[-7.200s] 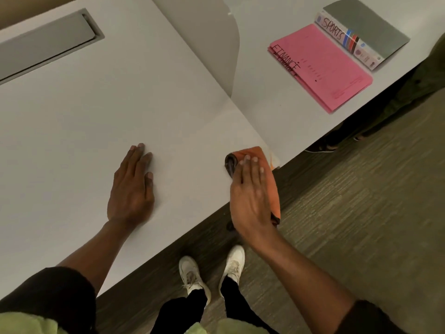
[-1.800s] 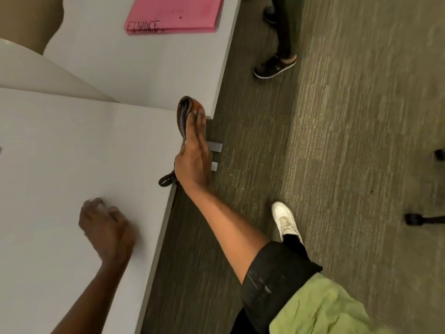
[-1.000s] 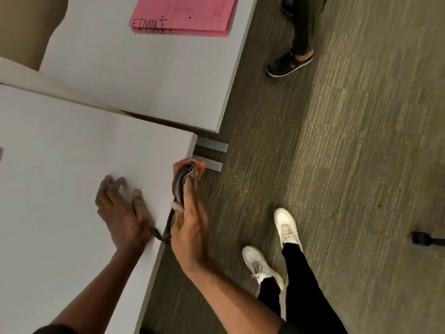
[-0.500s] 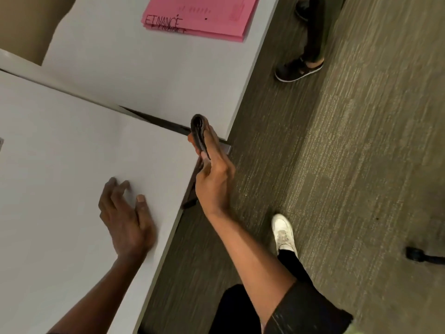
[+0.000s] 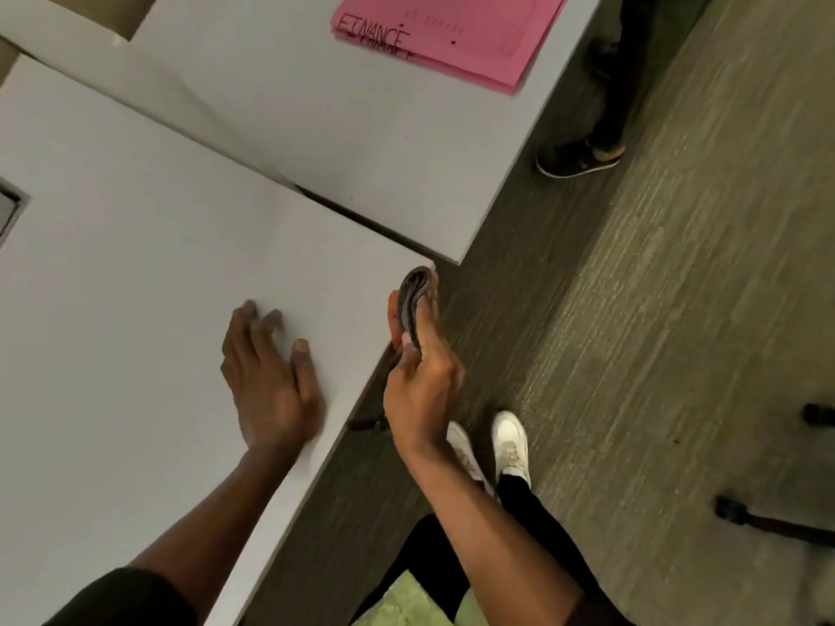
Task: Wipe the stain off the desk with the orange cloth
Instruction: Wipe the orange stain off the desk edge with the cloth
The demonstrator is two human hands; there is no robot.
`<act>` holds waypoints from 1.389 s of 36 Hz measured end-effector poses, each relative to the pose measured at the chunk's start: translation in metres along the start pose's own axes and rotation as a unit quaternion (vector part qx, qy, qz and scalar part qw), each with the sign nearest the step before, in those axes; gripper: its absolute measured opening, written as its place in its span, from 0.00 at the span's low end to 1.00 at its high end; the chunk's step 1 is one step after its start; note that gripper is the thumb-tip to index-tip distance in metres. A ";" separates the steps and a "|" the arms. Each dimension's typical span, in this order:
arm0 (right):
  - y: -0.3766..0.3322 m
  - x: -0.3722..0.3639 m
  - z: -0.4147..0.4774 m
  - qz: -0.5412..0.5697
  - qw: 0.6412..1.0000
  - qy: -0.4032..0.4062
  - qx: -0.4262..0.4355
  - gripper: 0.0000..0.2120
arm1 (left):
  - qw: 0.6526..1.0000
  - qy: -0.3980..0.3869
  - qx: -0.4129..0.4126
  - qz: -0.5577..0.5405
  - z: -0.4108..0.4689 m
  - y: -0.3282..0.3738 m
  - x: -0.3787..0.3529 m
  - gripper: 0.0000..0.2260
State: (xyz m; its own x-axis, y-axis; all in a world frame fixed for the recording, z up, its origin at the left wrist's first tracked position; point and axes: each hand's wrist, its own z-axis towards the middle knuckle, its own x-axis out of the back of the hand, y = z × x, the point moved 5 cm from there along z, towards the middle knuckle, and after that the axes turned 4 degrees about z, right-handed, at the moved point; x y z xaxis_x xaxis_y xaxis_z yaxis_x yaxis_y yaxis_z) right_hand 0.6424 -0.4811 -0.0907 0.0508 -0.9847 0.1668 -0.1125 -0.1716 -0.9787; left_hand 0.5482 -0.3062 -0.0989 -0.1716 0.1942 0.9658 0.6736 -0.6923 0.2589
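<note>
My right hand (image 5: 422,386) grips the folded orange cloth (image 5: 413,293) and holds it edge-on against the right edge of the white desk (image 5: 135,286), just below the desk's near right corner. Seen from this side, the cloth looks dark grey with only a thin orange rim. A loose end of it hangs below the desk edge near my wrist. My left hand (image 5: 271,381) lies flat on the desk top, fingers spread, a short way left of the cloth. No stain shows on the desk surface.
A second white desk (image 5: 361,128) adjoins at the back, with a pink folder (image 5: 456,33) marked FINANCE on it. Another person's dark shoe (image 5: 578,158) stands on the carpet to the right. Black chair-base legs (image 5: 768,521) sit at far right. My white shoes (image 5: 510,445) are below.
My right hand has pulled the cloth back along the desk's right edge, from past the corner to just below it. My left hand has stayed flat on the desk.
</note>
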 end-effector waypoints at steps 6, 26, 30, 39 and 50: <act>-0.006 -0.003 0.013 -0.015 1.000 0.018 -0.007 0.32 | 1.000 -0.011 -0.001 -0.006 0.000 -0.001 0.001 0.22; 0.011 -0.005 0.034 0.012 0.994 0.019 -0.106 0.27 | 1.000 -0.017 0.002 -0.017 -0.002 0.000 0.004 0.21; 0.012 0.006 0.021 0.010 0.995 -0.073 -0.062 0.32 | 1.000 -0.010 0.003 -0.005 -0.002 0.001 0.004 0.20; 0.019 0.089 0.063 0.002 0.969 -0.227 -0.097 0.29 | 0.992 0.028 0.116 0.038 0.001 0.029 0.010 0.15; -0.008 0.080 0.225 -0.047 0.947 -0.319 -0.012 0.26 | 0.960 0.117 0.255 0.008 0.043 0.126 -0.020 0.17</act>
State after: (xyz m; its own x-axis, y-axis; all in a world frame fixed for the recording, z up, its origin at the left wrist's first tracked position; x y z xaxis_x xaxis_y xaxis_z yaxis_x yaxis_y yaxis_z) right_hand 0.8708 -0.5518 -0.0963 0.6499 -0.7472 0.1391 -0.0995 -0.2651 -0.9591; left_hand 0.6677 -0.3670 -0.0866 -0.2741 -0.0164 0.9616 0.9317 -0.2522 0.2613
